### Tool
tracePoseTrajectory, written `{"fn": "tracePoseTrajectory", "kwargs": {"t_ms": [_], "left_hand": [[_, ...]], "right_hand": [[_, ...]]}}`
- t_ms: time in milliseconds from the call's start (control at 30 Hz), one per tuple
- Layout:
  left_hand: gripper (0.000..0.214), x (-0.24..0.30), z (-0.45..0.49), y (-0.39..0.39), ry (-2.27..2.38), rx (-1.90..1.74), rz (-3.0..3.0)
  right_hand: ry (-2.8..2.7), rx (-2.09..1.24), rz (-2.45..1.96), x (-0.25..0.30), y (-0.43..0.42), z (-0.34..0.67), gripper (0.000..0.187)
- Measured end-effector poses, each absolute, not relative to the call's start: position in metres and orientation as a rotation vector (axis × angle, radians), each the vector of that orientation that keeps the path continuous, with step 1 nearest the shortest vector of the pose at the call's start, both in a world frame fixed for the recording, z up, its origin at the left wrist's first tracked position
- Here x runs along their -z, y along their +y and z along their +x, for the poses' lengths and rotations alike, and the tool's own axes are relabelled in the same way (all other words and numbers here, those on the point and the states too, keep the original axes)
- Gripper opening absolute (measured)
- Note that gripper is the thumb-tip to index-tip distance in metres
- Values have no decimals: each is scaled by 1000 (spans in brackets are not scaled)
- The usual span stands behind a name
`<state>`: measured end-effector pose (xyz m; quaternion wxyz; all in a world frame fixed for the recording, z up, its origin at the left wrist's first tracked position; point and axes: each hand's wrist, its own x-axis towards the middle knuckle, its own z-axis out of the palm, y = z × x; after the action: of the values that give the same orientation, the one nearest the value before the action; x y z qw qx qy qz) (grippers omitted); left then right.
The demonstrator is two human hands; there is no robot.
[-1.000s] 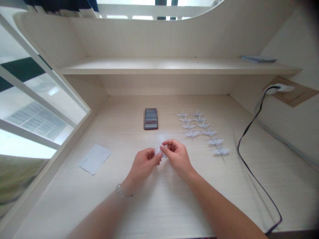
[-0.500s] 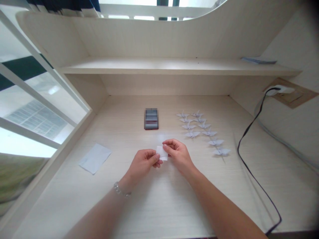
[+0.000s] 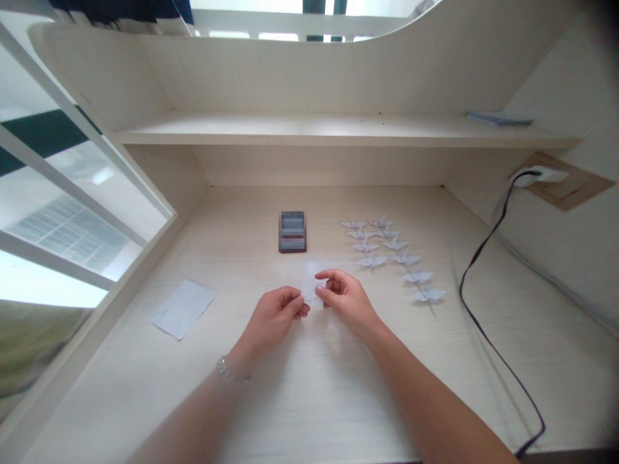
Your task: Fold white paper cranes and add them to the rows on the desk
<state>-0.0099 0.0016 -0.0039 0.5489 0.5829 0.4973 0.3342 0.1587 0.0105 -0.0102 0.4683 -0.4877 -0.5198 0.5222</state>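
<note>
Between my hands, over the middle of the desk, is a small folded piece of white paper (image 3: 309, 290). My left hand (image 3: 276, 312) pinches its left edge between thumb and fingers. On the other side my right hand (image 3: 344, 298) grips the right edge, its index finger curled above the paper and partly covering it. The paper looks pale against the desk, so its fold lines are hard to make out. Several white paper cranes (image 3: 372, 261) stand in two slanting rows to the right. A phone (image 3: 293, 232) with a blurred screen lies beyond my hands.
A flat sheet of white paper (image 3: 182, 309) lies at the left. Along the right side a black cable (image 3: 478, 328) runs from a wall socket (image 3: 563, 183) to the desk's front edge. A shelf (image 3: 338, 138) spans the back, with a thin flat item (image 3: 499, 118) on it.
The folded paper looks turned or opened somewhat taller between my fingers. My left hand has shifted slightly left and up, while my right hand stays nearly in place.
</note>
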Motion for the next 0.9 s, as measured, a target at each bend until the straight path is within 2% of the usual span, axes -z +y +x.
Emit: {"fn": "tracePoseTrajectory", "kwargs": {"t_ms": [100,267,533,700,900], "left_hand": [[19,5,-13,0,1218,-760,1587],[17,0,-18,0,1272,-831,1658],[21,-8,-21,5,1197,-1075,1287],[42,-13,-13,0,1058,-1062,1086],[25,-11,-9,-3,1066,-1128,1078]], "right_hand": [[-1423,-1226,-1238,10,10,161,20],[-1239,-1309,-1198,10,10,156,21],[-993,-1319,-1139,1,7,154,22],[-963,-1400,-1068,3,5,150,23],[-1086,-1442,-949,2,-1,143,19]]}}
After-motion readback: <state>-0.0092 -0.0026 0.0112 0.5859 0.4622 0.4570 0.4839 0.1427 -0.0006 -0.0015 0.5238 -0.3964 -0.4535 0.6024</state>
